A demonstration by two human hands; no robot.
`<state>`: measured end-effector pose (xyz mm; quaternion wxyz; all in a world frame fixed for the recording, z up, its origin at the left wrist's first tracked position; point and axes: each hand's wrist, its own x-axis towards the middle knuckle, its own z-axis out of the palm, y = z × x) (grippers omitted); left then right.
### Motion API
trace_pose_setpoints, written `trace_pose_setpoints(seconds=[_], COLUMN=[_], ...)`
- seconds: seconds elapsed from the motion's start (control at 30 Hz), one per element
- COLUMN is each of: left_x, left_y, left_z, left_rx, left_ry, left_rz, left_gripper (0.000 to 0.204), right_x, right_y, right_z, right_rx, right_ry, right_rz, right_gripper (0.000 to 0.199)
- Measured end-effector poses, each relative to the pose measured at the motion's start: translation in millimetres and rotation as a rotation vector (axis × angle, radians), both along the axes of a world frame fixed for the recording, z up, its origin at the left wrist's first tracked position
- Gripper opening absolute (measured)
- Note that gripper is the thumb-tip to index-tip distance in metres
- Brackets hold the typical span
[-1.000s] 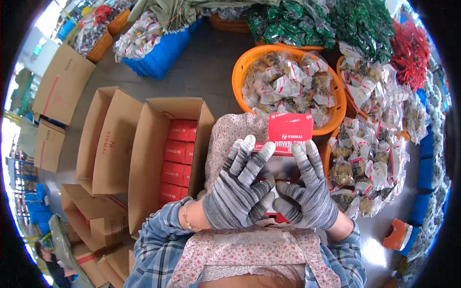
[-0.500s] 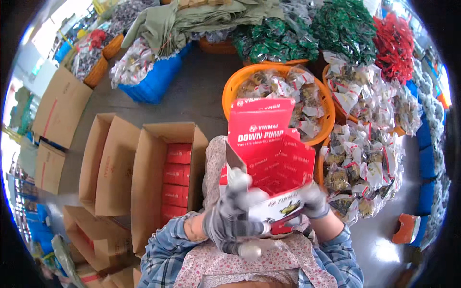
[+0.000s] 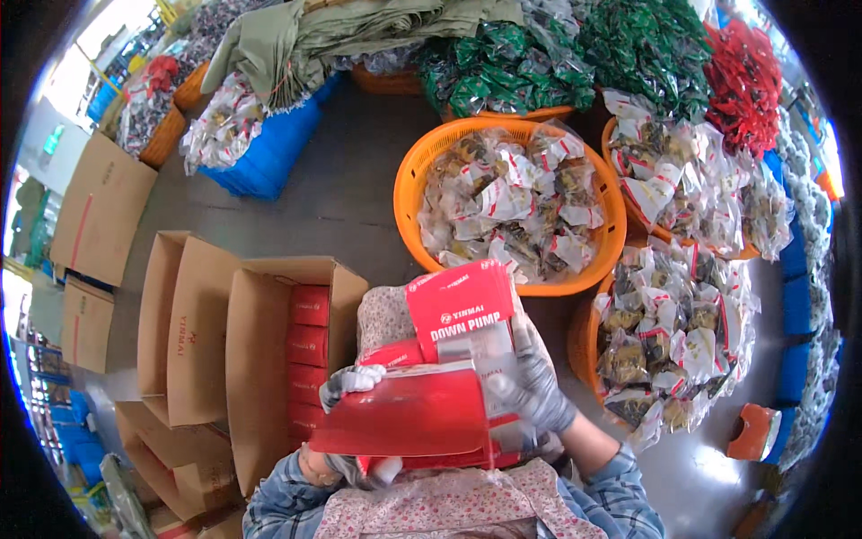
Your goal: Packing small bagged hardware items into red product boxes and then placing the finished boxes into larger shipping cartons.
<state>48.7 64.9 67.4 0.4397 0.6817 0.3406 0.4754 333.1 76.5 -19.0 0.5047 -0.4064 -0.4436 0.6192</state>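
A red printed carton [image 3: 404, 409] is in front of my lap, its far flap raised and a broad red panel tilted toward me, blurred by motion. My left hand [image 3: 352, 384], in a grey glove with pale fingertips, is closed on the left edge of that panel; part of the hand is hidden beneath it. At the carton's right side my right hand [image 3: 539, 391], also gloved, holds the grey-white side wall between thumb and long-stretched fingers. The inside of the carton is mostly hidden by the panel.
To my left, an open brown shipping box [image 3: 256, 377] holds several red cartons [image 3: 308, 346]; more brown boxes [image 3: 202, 337] surround it. Ahead stands an orange basket [image 3: 409, 202] of bagged parts, with further bagged parts [image 3: 678, 323] at right. A blue crate [image 3: 269, 153] sits farther left.
The carton has turned and tipped, so its open inside no longer shows and a red panel faces up. My left hand has shifted left to the panel's edge. The right hand moved slightly left.
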Motion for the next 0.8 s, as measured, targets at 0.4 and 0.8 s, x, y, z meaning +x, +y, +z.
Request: trace_pose_setpoints(seconds=[0.4, 0.8], left_x=[-4, -21], left_y=[79, 98], left_z=[-20, -56], left_rx=[-0.229, -0.245], left_ry=[-0.392, -0.689], left_rz=[0.03, -0.079], left_gripper=[0.077, 0.034], right_x=[83, 185], right_y=[437, 431], right_z=[-171, -229], right_rx=[-0.065, -0.118], right_ry=[-1.535, 0.014], right_rz=[-0.321, -0.34], right_gripper=[0.103, 0.06])
